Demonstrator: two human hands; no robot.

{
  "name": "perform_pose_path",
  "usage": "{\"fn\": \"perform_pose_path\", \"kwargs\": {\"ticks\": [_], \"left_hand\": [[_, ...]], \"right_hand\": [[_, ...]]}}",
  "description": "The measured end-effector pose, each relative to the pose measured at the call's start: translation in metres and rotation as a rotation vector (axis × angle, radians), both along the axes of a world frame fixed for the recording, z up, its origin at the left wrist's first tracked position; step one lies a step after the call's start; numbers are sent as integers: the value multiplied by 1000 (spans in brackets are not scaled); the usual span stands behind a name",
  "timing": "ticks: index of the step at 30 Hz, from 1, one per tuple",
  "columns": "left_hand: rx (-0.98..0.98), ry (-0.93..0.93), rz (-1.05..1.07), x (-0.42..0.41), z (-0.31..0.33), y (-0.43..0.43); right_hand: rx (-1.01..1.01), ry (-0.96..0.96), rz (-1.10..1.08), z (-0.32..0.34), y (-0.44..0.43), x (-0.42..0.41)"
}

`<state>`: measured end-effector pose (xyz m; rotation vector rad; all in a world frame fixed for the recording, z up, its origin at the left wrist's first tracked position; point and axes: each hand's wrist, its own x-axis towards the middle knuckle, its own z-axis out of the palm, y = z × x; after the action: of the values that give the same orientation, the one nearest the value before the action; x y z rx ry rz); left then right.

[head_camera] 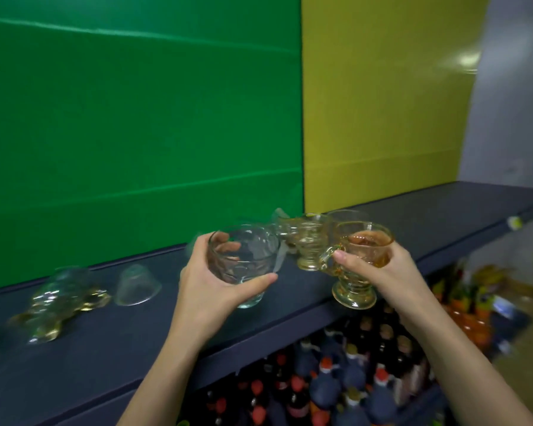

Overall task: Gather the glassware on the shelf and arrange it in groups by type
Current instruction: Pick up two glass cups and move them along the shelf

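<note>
My left hand (206, 281) grips a clear round glass cup (243, 262) held above the dark shelf (111, 342). My right hand (379, 269) holds an amber footed mug (356, 265) by its bowl, near the shelf's front edge. Behind them stands another amber footed mug (305, 241) and a clear glass (345, 218). Further left on the shelf lie a clear glass on its side (137, 285) and a blurred cluster of amber and clear glassware (62, 299).
Green (136, 118) and yellow (382, 103) panels back the shelf. Below the shelf stand many bottles with red caps (336, 379). Orange items (471, 318) sit on the floor at the right. The shelf's right part (443, 216) is bare.
</note>
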<state>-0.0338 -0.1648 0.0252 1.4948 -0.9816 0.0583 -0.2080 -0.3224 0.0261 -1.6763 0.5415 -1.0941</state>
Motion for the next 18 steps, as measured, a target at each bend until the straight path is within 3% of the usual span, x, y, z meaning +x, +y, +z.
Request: {"fn": "perform_pose_path", "kwargs": {"ticks": [18], "left_hand": [[-5, 36, -128, -187, -20, -245]], "right_hand": [[-18, 92, -168, -8, -206, -200]]}}
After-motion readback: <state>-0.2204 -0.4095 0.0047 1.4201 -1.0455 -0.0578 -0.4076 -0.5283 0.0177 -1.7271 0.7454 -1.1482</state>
